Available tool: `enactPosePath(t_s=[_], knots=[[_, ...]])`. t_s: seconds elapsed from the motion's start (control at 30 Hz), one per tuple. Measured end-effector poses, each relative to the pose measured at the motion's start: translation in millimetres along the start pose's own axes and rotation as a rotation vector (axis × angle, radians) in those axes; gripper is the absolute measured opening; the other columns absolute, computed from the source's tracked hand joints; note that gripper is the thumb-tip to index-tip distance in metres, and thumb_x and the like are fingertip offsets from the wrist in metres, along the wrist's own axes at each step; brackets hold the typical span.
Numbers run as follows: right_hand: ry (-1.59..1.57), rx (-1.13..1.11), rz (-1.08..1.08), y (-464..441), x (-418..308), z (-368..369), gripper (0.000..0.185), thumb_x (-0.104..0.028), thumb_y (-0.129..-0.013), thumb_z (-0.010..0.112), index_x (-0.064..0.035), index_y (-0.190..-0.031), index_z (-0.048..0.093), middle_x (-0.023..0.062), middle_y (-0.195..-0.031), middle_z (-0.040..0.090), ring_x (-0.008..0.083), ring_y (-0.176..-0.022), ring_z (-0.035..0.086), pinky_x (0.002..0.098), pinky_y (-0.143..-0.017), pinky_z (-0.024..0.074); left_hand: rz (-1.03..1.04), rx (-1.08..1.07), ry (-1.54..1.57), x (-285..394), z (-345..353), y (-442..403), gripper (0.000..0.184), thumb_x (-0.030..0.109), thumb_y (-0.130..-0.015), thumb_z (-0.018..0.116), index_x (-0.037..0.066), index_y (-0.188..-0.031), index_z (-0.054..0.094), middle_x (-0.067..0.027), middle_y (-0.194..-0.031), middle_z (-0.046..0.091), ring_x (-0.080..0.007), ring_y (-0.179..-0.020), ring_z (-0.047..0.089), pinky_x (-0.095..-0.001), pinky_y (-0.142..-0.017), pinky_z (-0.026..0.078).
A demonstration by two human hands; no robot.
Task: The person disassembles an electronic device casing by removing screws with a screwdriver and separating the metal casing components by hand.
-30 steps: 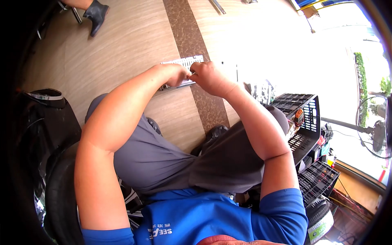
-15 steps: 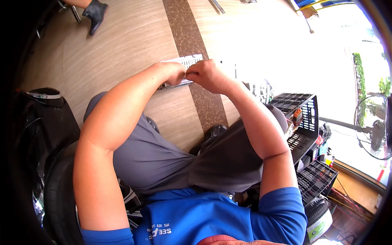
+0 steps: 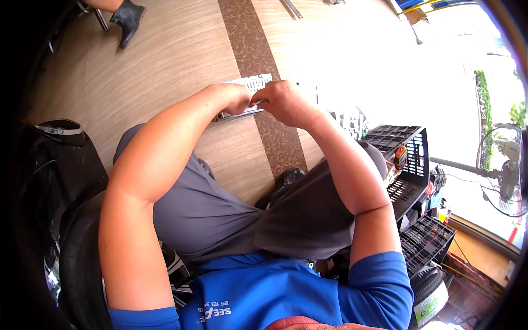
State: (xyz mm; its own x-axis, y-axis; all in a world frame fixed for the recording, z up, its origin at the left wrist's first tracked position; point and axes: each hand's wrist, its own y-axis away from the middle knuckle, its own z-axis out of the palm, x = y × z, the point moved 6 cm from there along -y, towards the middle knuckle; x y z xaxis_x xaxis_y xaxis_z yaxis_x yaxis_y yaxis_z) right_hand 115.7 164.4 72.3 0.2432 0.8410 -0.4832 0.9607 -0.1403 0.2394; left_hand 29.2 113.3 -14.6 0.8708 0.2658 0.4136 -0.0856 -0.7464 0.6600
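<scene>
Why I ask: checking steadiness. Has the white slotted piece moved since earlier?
No, the white slotted piece shows no visible shift against the brown floor strip.

a pale, slotted panel [image 3: 258,82], partly hidden, sits aslant over the brown floor strip [image 3: 278,146].

"What crosses the pale floor [image 3: 148,66]?"

"A brown patterned strip [image 3: 245,38], with a metal bar [image 3: 292,9] lying to its right at the top of the view."

"And upper left?"

"A dark boot [image 3: 128,23], worn by a second person, near a metal leg [image 3: 102,20]."

"The right side?"

"A black crate [image 3: 416,157], an orange item [image 3: 401,158] showing in it, stands just above a second crate [image 3: 428,239]. A white-and-green package [image 3: 432,308] sits below."

"Beyond them?"

"A caged fan [image 3: 511,170] in bright light, near a green hedge [image 3: 485,115]."

"Far left?"

"A glossy black object [image 3: 66,154] with a silver band, its kind unclear."
</scene>
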Motion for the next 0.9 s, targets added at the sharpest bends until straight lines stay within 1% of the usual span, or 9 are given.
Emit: enactPosePath(t_s=[0.23, 0.3, 0.4, 0.53, 0.6, 0.7, 0.77, 0.8, 0.9], knots=[[0.0, 0.031, -0.099, 0.9, -5.7, -0.8, 0.019, -0.025, -0.09, 0.057, -0.0104, -0.094, 0.07, 0.016, -0.089, 0.067, 0.0331, -0.085, 0.065, 0.0428, -0.076, 0.0514, 0.004, -0.002, 0.042, 4.0, -5.2, 8.0, 0.042, -0.003, -0.073, 0.045, 0.011, -0.108, 0.064, -0.0182, -0.107, 0.066, -0.0322, -0.104, 0.062, -0.0401, -0.087, 0.049], [-0.031, 0.034, -0.106, 0.4, -6.6, -1.2, 0.019, -0.025, -0.09, 0.059, -0.01, -0.094, 0.07, 0.0166, -0.088, 0.067, 0.0333, -0.085, 0.065, 0.0425, -0.077, 0.0516, 0.043, -0.022, -0.002, 6.0, -4.7, 8.8, 0.032, 0.005, -0.085, 0.05, 0.011, -0.113, 0.063, -0.0162, -0.111, 0.065, -0.0326, -0.104, 0.061, -0.0408, -0.086, 0.048], [-0.137, 0.044, 0.072, -0.9, 1.0, -5.4, 0.021, -0.028, -0.088, 0.062, -0.0104, -0.096, 0.07, 0.0162, -0.087, 0.068, 0.0327, -0.084, 0.066, 0.0418, -0.077, 0.0522, -0.019, -0.087, -0.011, 6.5, -4.4, 8.1, 0.048, -0.006, -0.074, 0.044, 0.014, -0.113, 0.063, -0.0163, -0.107, 0.066, -0.0315, -0.1, 0.063, -0.0403, -0.084, 0.05], [-0.033, -0.03, 0.12, -0.3, 4.4, -8.7, 0.024, -0.03, -0.086, 0.064, -0.0124, -0.101, 0.071, 0.0138, -0.088, 0.07, 0.031, -0.086, 0.067, 0.0406, -0.078, 0.0531, 0.041, -0.11, -0.057, 6.8, -1.0, 4.4, 0.049, -0.006, -0.075, 0.045, 0.014, -0.116, 0.062, -0.0156, -0.106, 0.066, -0.0307, -0.098, 0.063, -0.0402, -0.083, 0.05], [-0.052, -0.039, 0.104, -0.6, 5.3, -7.0, 0.024, -0.029, -0.086, 0.064, -0.0135, -0.103, 0.071, 0.0131, -0.09, 0.07, 0.0306, -0.087, 0.067, 0.0403, -0.079, 0.0532, -0.035, -0.101, 0.046, 4.9, -3.5, 7.1, 0.033, 0.007, -0.086, 0.052, 0.011, -0.117, 0.061, -0.0143, -0.115, 0.064, -0.0311, -0.104, 0.059, -0.0424, -0.086, 0.047], [-0.015, -0.045, 0.096, 0.2, 6.8, -2.7, 0.023, -0.028, -0.086, 0.063, -0.0141, -0.103, 0.072, 0.0131, -0.09, 0.07, 0.0301, -0.088, 0.067, 0.0399, -0.08, 0.0532, -0.068, -0.097, 0.011, 6.6, -7.0, 13.3, 0.032, 0.01, -0.087, 0.053, 0.012, -0.118, 0.061, -0.0143, -0.116, 0.063, -0.0316, -0.106, 0.059, -0.0427, -0.088, 0.046], [-0.048, 0.033, -0.025, 1.0, 1.4, -3.9, 0.018, -0.015, -0.084, 0.067, -0.009, -0.1, 0.072, 0.0132, -0.083, 0.07, 0.0256, -0.074, 0.067, 0.0353, -0.071, 0.053, -0.011, -0.036, 0.032, 0.6, -1.2, 6.0, 0.034, 0.003, -0.081, 0.05, 0.011, -0.112, 0.063, -0.0166, -0.106, 0.065, -0.0313, -0.1, 0.062, -0.0419, -0.084, 0.049], [-0.049, 0.034, -0.025, 0.7, 1.9, -2.7, 0.018, -0.015, -0.084, 0.067, -0.009, -0.1, 0.072, 0.0132, -0.083, 0.07, 0.0256, -0.074, 0.067, 0.0353, -0.071, 0.053, 0.046, 0.025, 0.054, 4.3, -4.8, 8.1, 0.038, -0.004, -0.075, 0.047, 0.009, -0.105, 0.065, -0.0188, -0.097, 0.068, -0.0309, -0.094, 0.065, -0.041, -0.079, 0.051], [-0.057, 0.045, -0.055, -0.8, 1.0, -0.4, 0.017, -0.014, -0.085, 0.065, -0.0086, -0.1, 0.072, 0.0133, -0.085, 0.07, 0.0261, -0.075, 0.067, 0.0355, -0.072, 0.053, 0.016, 0.001, 0.063, 7.1, -7.8, 13.0, 0.036, -0.003, -0.075, 0.047, 0.008, -0.104, 0.065, -0.0197, -0.099, 0.068, -0.0317, -0.095, 0.065, -0.0406, -0.079, 0.051]])
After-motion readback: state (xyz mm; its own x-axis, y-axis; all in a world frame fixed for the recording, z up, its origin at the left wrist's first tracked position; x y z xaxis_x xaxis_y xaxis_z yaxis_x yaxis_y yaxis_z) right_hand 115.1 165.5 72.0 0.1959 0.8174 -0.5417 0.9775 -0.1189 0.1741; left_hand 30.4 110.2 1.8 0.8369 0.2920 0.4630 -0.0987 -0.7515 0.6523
